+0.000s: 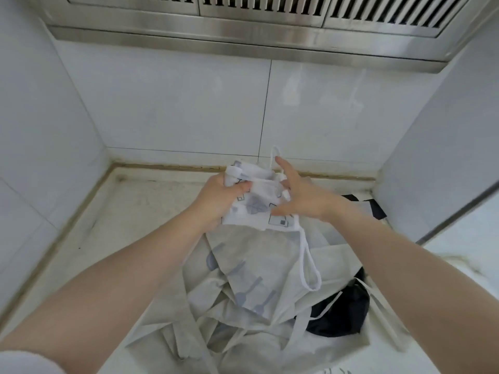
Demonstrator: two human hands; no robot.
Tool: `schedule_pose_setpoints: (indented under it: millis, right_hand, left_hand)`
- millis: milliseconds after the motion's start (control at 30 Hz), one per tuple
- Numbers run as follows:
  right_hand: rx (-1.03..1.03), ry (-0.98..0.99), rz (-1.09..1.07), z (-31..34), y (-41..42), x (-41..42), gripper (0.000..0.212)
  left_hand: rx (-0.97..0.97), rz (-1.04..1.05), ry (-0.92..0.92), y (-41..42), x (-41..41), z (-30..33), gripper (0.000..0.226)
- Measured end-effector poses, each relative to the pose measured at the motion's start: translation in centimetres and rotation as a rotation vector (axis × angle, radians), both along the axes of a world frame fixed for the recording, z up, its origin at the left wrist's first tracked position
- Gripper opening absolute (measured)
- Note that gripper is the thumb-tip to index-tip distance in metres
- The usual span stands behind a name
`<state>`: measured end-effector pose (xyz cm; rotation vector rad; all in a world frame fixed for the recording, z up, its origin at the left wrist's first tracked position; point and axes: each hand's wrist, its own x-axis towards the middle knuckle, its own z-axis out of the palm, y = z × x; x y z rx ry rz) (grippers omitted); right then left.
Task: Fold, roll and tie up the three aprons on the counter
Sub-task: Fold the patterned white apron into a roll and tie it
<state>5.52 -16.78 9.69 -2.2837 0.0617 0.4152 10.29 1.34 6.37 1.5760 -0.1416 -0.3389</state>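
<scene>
Lying loose along the near edge of the worktop (162,201): a crumpled cream apron (243,306) printed with grey spoon shapes, straps trailing, not yet folded. Sitting just right of it, partly buried under its folds, a black apron (343,314), bunched up; impossible to tell whether already rolled or merely heaped. Being held up above that pile, towards the middle of the worktop, a white patterned apron (259,203), already folded small and seemingly rolled into a bundle. Gripping its left end, the left hand (218,198), fingers curled tight into the cloth. Working at its right side, the right hand (299,193), fingers spread, one apparently hooked through the white tie cord (310,263), a long loop of it dangling over the pile. Judging by this: tying of the first bundle under way, two aprons probably remaining. Leaving bare room along the left and back edges of the worktop; closing in tightly behind and on both sides, tiled walls (162,103), with a steel extractor hood (243,31) overhanging.
</scene>
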Motion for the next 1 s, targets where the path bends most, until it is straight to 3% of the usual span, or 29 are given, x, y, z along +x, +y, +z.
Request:
schedule_pose_setpoints:
  millis: [100, 167, 233, 333, 400, 467, 567, 667, 767, 833, 900, 933, 1000]
  right_hand:
    - [-0.053, 0.061, -0.018, 0.3, -1.8, -0.5, 0.104]
    - [0.055, 0.053, -0.066, 0.7, -3.1, -1.1, 0.072]
    - [0.176, 0.015, -0.096, 1.5, -4.1, -1.6, 0.035]
    - [0.121, -0.126, -0.121, 2.7, -5.3, -1.8, 0.005]
    - [0.041, -0.206, -0.216, 2.9, -6.4, -1.5, 0.027]
    - [0.151, -0.187, -0.296, 3.0, -7.5, -1.6, 0.044]
    - [0.326, -0.079, -0.202, 3.4, -8.6, -2.1, 0.007]
    - [0.470, -0.055, -0.157, 3.8, -9.5, -2.2, 0.031]
    - [0.491, -0.070, -0.153, 4.5, -9.6, -2.3, 0.019]
    - [0.396, -0.192, -0.181, 4.9, -10.0, -2.2, 0.007]
    - [0.081, -0.404, -0.188, 4.7, -10.1, -1.8, 0.015]
    - [-0.164, -0.483, -0.173, 4.4, -10.1, -1.7, 0.022]
    - [-0.585, -0.664, -0.116, 3.6, -8.7, -1.7, 0.029]
  left_hand:
    - [-0.050, 0.049, 0.060, -0.2, 0.2, 0.8, 0.004]
    - [-0.090, 0.056, 0.101, -0.5, 0.3, 1.5, 0.001]
    - [-0.093, 0.057, 0.138, -0.8, 0.4, 1.9, 0.012]
    - [-0.170, 0.047, 0.162, -1.6, -0.1, 2.6, 0.024]
    - [-0.275, 0.001, 0.154, -2.5, -0.8, 3.0, 0.018]
    - [-0.337, -0.041, 0.168, -3.4, -1.5, 3.7, 0.011]
    - [-0.388, -0.140, 0.232, -4.3, -1.9, 4.2, 0.013]
    - [-0.419, -0.196, 0.271, -5.0, -2.1, 4.6, 0.030]
    - [-0.388, -0.139, 0.251, -5.8, -1.7, 4.5, 0.031]
    - [-0.125, -0.034, 0.141, -6.7, -1.4, 4.1, 0.023]
    - [0.154, 0.126, 0.109, -7.3, -1.2, 3.6, 0.020]
    - [0.150, 0.166, 0.202, -7.7, -1.4, 3.5, 0.025]
    - [-0.092, 0.123, 0.482, -8.5, -1.8, 4.0, 0.047]
